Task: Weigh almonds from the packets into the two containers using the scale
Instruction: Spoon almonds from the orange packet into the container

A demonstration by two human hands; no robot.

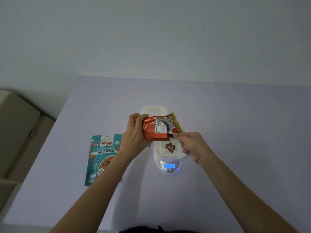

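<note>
Head view: our left hand grips the orange almond packet over the white container on the scale, our right hand pinches its torn mouth, and we judge a steep tilt could flood the few almonds there past target or spill onto the desk.

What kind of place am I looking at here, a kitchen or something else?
Probably a home room, not clearly a kitchen: a plain lilac table against a bare wall, a small digital kitchen scale, a roasted almonds packet, and beige cushioned furniture at left.
</note>
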